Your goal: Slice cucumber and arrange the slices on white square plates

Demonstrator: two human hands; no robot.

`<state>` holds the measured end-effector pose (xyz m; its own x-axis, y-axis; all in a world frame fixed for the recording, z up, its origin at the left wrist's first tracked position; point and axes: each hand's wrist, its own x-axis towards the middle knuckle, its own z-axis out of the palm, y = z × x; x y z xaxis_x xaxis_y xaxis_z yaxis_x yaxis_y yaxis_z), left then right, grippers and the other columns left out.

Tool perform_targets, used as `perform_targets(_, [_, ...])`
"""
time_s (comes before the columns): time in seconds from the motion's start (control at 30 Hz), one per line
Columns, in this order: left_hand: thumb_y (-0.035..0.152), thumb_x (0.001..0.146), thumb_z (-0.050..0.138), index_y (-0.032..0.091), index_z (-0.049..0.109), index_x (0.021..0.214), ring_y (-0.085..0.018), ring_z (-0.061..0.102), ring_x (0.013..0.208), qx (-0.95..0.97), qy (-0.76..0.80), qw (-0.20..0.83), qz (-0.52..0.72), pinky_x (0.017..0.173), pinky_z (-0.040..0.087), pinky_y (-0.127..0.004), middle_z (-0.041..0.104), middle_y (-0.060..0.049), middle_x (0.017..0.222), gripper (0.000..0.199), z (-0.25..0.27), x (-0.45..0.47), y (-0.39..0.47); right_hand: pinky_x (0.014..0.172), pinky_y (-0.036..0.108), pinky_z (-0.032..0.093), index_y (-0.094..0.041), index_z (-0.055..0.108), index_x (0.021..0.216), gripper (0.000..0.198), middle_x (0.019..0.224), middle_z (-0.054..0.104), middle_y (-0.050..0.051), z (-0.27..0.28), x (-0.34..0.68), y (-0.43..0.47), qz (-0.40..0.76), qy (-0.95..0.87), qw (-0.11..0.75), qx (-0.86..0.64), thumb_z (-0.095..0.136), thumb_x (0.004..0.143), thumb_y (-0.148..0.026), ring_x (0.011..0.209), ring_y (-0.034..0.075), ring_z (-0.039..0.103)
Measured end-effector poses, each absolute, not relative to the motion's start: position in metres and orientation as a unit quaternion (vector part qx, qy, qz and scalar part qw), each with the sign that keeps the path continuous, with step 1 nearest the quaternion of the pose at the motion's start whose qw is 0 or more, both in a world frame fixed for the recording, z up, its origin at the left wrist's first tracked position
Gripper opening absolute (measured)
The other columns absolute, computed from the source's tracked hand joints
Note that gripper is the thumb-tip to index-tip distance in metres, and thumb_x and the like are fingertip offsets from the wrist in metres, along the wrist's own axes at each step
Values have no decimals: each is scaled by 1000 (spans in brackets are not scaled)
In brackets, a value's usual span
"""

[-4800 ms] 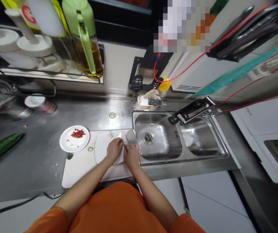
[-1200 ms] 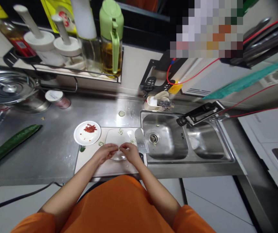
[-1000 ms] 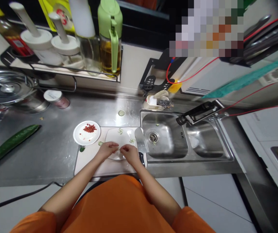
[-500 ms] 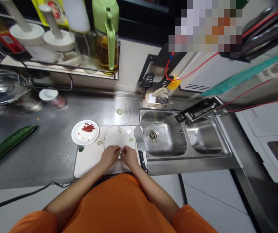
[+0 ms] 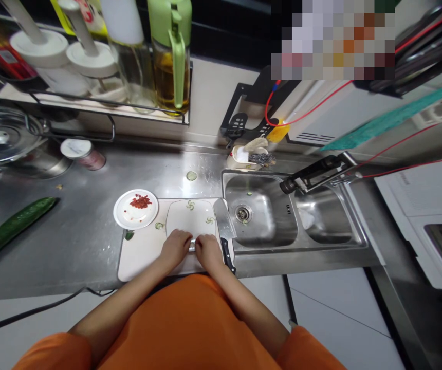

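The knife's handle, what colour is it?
The knife's handle is black, with small pale dots along it; the head view shows it best.

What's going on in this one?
A person in an orange top has the left hand and right hand together at the near edge of a square plate on a cutting board. Whether the fingertips hold anything is too small to tell. Two green swirls show on the plate. A cleaver lies along the board's right side, a round plate with red pieces sits at its far-left corner, and a cucumber lies farther left.
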<state>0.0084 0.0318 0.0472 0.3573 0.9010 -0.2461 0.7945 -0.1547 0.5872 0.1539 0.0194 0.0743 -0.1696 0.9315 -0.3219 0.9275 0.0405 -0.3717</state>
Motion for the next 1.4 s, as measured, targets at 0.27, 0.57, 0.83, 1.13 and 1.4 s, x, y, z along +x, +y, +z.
perform_targets(0.27, [25, 87, 43, 18, 64, 80, -20, 50, 86, 780, 551, 286, 83, 78, 37, -32, 60, -7, 81, 23, 50, 4, 29, 75, 27, 33, -23, 65, 101, 22, 88, 56, 5, 74, 170, 1, 260, -788, 33, -558, 50, 86, -19, 86, 18, 44])
perform_targets(0.57, [25, 88, 43, 18, 62, 81, -20, 48, 86, 791, 549, 256, 89, 77, 37, -33, 57, -7, 82, 21, 49, 5, 24, 71, 30, 32, -23, 65, 100, 21, 95, 54, 7, 78, 166, -3, 236, -794, 4, -560, 49, 87, -23, 90, 20, 39])
perform_targets(0.83, [25, 88, 43, 18, 61, 80, -20, 47, 85, 799, 545, 239, 84, 77, 37, -33, 56, -7, 82, 21, 48, 6, 21, 68, 30, 30, -23, 64, 98, 19, 96, 55, 7, 80, 167, -5, 230, -797, -5, -558, 49, 87, -23, 93, 21, 39])
perform_targets(1.13, [24, 88, 44, 17, 61, 79, -20, 46, 85, 805, 539, 233, 82, 77, 37, -33, 56, -6, 81, 20, 43, 6, 21, 69, 30, 30, -24, 63, 97, 18, 96, 55, 6, 79, 168, -4, 222, -801, -11, -556, 47, 89, -25, 95, 21, 39])
perform_targets(1.4, [25, 89, 43, 17, 62, 79, -20, 47, 85, 797, 545, 238, 101, 78, 38, -32, 57, -7, 80, 23, 46, 6, 21, 70, 30, 30, -25, 63, 100, 19, 97, 56, 5, 81, 167, -4, 233, -792, -8, -564, 48, 88, -24, 95, 21, 39])
